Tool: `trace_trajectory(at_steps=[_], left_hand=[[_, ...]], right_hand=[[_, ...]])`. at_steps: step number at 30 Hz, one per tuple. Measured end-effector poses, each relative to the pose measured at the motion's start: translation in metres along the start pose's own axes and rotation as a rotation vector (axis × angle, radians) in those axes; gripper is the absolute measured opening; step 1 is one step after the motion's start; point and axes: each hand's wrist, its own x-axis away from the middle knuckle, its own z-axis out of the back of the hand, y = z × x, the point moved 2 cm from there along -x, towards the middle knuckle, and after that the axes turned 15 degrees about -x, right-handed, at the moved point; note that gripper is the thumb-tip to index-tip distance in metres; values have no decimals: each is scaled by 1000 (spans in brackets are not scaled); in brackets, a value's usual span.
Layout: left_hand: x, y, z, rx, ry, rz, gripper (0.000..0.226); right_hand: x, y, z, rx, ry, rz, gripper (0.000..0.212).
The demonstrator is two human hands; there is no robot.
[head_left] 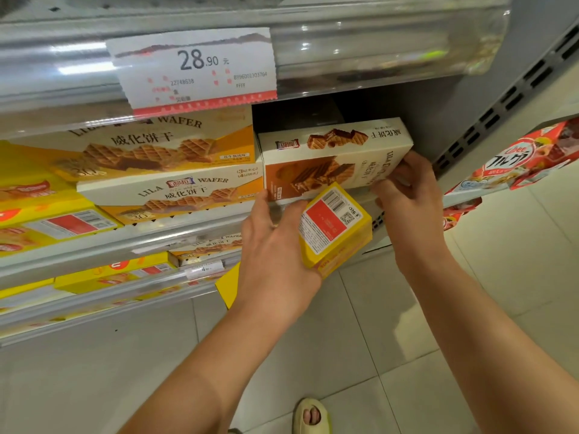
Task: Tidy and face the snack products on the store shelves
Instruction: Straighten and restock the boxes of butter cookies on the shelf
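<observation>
A cream-and-brown wafer box [332, 158] sits at the right end of the middle shelf, its print upside down. My right hand [407, 195] grips its right end, fingers curled round the corner. My left hand [275, 245] holds a small yellow box [335, 227] with a red label just in front of the shelf edge, thumb near the brown box's lower left corner. Two cream-and-yellow LILA wafer boxes [175, 173] lie stacked to the left.
Yellow snack boxes [47, 214] fill the left of this shelf and the lower shelves [109, 274]. A price tag [194, 70] hangs on the rail above. Red cereal bags [517, 158] sit on the neighbouring rack at right. Tiled floor lies below, with my sandalled foot [311, 415].
</observation>
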Motion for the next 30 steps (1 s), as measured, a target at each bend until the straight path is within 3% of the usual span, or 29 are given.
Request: trace_trajectory(at_steps=[9,13,17,19,22,30], left_hand=[[-3,2,0,-25,-2,-13,93],[5,-3,8,7,33,-22,93],[24,-13,27,59,-1,-86,95],[42,-17,37,34,-69,-142,98],[76,-15,58,32,-170,-212,101],[163,13,127,20,-247,-266,101]], right_hand=[[-13,-2,-3,-13,-49,-30,67],[5,-14,6,100,-247,-2,80],[63,-32,35,117,-448,4,63],[91,-42,50,150,-571,-60,76],[124,-62,57,285,-731,-8,88],[175,-157,75,457,-849,-12,86]])
